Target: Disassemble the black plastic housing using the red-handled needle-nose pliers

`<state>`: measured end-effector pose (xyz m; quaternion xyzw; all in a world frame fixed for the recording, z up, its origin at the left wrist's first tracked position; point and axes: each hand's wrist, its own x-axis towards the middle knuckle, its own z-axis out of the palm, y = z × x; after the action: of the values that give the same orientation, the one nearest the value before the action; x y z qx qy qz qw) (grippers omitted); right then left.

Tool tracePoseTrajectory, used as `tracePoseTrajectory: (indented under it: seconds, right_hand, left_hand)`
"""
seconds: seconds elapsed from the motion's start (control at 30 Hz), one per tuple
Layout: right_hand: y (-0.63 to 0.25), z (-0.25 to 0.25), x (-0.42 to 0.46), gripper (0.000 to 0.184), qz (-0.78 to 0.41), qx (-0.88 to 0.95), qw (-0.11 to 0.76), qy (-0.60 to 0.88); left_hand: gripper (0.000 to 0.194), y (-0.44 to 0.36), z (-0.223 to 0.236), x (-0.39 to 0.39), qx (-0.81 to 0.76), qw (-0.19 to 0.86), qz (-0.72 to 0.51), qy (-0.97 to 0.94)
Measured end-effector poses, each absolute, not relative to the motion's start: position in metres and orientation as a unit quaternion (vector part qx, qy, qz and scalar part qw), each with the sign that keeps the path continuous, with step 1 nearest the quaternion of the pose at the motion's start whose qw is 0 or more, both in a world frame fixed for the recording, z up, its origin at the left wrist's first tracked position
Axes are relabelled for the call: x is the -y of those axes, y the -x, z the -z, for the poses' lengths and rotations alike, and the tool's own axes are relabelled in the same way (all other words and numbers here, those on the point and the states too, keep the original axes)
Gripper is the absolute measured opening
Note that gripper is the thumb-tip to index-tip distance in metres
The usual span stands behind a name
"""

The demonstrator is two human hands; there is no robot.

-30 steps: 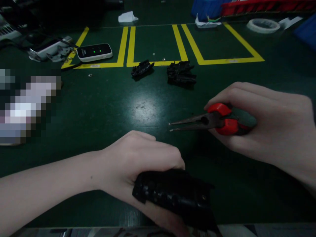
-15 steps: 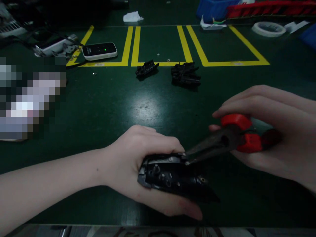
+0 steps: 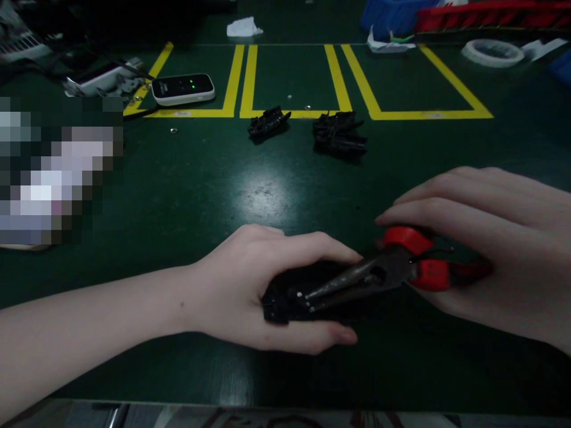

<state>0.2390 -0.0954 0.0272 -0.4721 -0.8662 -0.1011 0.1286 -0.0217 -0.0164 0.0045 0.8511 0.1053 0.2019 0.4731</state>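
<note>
My left hand point(image 3: 267, 279) is wrapped around a black plastic part point(image 3: 285, 297) near the table's front edge, thumb on the near side and fingers on the far side. My right hand point(image 3: 473, 238) grips pliers point(image 3: 370, 276) with red handles and long dark jaws. The jaws point left and are slightly parted. Their tips lie over the black part, by a small shiny spot; whether they pinch anything there I cannot tell. Much of the part is dark or covered by my left hand and the pliers.
Black plastic pieces point(image 3: 339, 134) lie beyond my hands, with another piece point(image 3: 268, 123) to their left. A small black-and-white device point(image 3: 182, 89) with green lights sits by yellow tape outlines point(image 3: 336, 77). A tape roll point(image 3: 492, 53), blue bin point(image 3: 392, 18) and red tray point(image 3: 491, 19) are at back right.
The plier tips have moved left and slightly down, from the part's upper edge to over its face. The black part has turned in my left hand, and its lit inner face now looks darker.
</note>
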Motion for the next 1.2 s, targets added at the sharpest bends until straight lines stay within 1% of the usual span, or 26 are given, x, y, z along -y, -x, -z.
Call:
tracePoseTrajectory:
  seconds: [0.3, 0.5, 0.77, 0.97, 1.1, 1.2]
  right_hand:
    - [-0.241, -0.024, 0.092, 0.011, 0.09, 0.876, 0.138, 0.454]
    - [-0.232, -0.027, 0.101, 0.014, 0.071, 0.859, 0.153, 0.483]
    - [-0.24, -0.027, 0.093, 0.014, 0.091, 0.871, 0.133, 0.464]
    - [-0.24, -0.027, 0.09, 0.01, 0.102, 0.876, 0.13, 0.453]
    - [-0.239, -0.026, 0.088, 0.01, 0.111, 0.883, 0.119, 0.441]
    - [-0.24, -0.024, 0.088, 0.011, 0.104, 0.885, 0.127, 0.436]
  left_hand:
    - [0.04, 0.018, -0.008, 0.016, -0.108, 0.468, -0.178, -0.859]
    - [0.042, 0.017, -0.01, 0.014, -0.1, 0.475, -0.164, -0.859]
    - [0.038, 0.017, -0.009, 0.014, -0.093, 0.497, -0.154, -0.849]
    - [0.037, 0.017, -0.008, 0.015, -0.095, 0.489, -0.157, -0.853]
    - [0.037, 0.017, -0.008, 0.014, -0.094, 0.488, -0.154, -0.854]
    - [0.036, 0.017, -0.008, 0.014, -0.092, 0.487, -0.153, -0.855]
